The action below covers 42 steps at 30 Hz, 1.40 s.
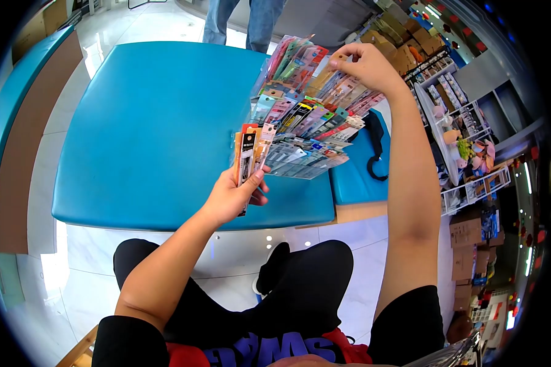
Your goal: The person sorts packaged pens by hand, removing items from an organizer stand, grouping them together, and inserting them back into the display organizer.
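My left hand (228, 197) is closed around a small bunch of slim carded packets (248, 150), orange, black and pale, held upright in front of a clear tiered display rack (295, 174). Rows of narrow, colourful carded packets (300, 115) fill the rack; what is inside them is too small to make out. Up at the rack's back right, my right hand (368, 66) pinches the top of a slim tan packet (322, 77) among the upper row. Its lower part is hidden among the others.
The rack stands on a blue padded table (159, 134). A black strap (375, 144) lies on a blue seat (355, 183) to the right. Someone in jeans (239, 21) stands beyond the table. Shelves (453, 128) and cardboard boxes (465, 232) are at the right.
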Tool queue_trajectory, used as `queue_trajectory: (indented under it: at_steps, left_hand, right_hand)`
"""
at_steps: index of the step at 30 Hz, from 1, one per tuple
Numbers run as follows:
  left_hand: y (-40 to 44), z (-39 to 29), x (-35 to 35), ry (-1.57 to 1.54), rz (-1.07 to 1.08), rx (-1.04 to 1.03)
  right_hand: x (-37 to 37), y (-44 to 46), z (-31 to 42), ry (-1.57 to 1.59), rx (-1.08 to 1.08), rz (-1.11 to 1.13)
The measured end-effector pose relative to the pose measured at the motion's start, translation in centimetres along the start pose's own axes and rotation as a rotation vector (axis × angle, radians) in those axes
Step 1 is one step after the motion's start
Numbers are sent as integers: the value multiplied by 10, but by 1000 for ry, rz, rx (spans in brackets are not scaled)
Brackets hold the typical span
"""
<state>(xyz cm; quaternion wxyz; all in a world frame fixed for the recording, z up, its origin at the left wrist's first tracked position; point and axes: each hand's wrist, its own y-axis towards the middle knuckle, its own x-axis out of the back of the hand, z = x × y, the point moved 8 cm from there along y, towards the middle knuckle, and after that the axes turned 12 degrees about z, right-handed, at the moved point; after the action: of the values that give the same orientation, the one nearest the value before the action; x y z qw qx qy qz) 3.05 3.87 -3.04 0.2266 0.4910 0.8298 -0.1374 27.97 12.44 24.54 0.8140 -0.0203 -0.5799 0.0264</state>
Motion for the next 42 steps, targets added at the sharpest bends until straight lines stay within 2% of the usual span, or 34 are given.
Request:
queue_trajectory:
  at_steps: [4, 10, 13, 18, 22, 25, 27, 29, 32, 33, 35, 42]
  left_hand:
    - [0, 0, -1, 0, 3, -1]
    - [0, -2, -1, -7, 3, 0]
    - [0, -3, -2, 2, 2, 2]
    - [-1, -4, -1, 5, -4, 4]
    - [-1, -3, -1, 1, -8, 16]
    - [-3, -7, -5, -25, 36, -1]
    - [-3, -12, -10, -30, 115, -12]
    - [-3, -11, -15, -45, 177, -14]
    - [-5, -8, -20, -81, 214, -20]
    - [-6, -12, -23, -86, 209, -31]
    - [-6, -15, -22, -79, 184, -40]
    - [-7, -19, -22, -7, 130, -51]
  right_hand:
    - [-2, 5, 2, -90, 23, 62]
    - [-13, 4, 9, 66, -24, 34]
    - [-10, -2, 9, -14, -131, -96]
    - [-6, 1, 12, -199, 31, -221]
    - [9, -19, 40, -445, 209, -518]
    - [5, -52, 70, -26, 275, -514]
    - [-74, -70, 102, 218, 45, 32]
    - [-132, -89, 122, 62, 177, 257]
    - [-165, -94, 94, 489, -14, 345]
    - [-161, -96, 95, 657, 1, 308]
    - [-158, -97, 80, 721, -90, 336]
    - [-144, -94, 74, 855, 17, 253]
